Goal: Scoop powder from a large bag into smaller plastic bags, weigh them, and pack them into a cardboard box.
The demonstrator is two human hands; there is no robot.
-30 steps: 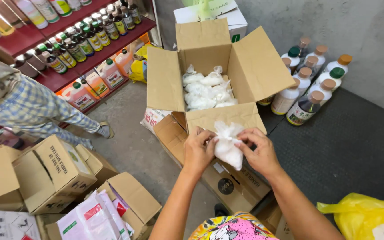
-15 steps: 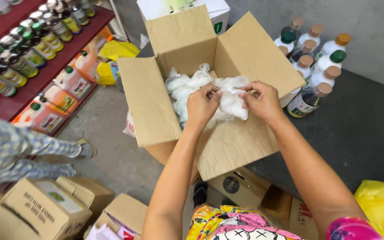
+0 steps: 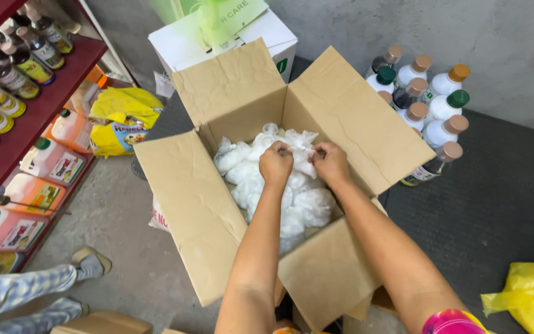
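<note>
An open brown cardboard box (image 3: 199, 204) stands in front of me with its four flaps spread. Inside lie several clear plastic bags of white powder (image 3: 307, 204). My left hand (image 3: 275, 166) and my right hand (image 3: 332, 164) are both inside the box, pinching the knotted top of one white bag (image 3: 301, 143) that rests on the pile near the far wall. Both arms reach in over the near flap.
White and dark bottles with brown and green caps (image 3: 431, 105) stand right of the box on a dark mat. A white carton (image 3: 224, 37) sits behind it. Red shelves with bottles and jugs (image 3: 13, 93) line the left. Another person's legs (image 3: 26, 297) are at lower left, a yellow bag (image 3: 529, 297) at lower right.
My hands have carried the white bag from above the near flap forward into the box and down onto the pile. The view has shifted closer over the box.
</note>
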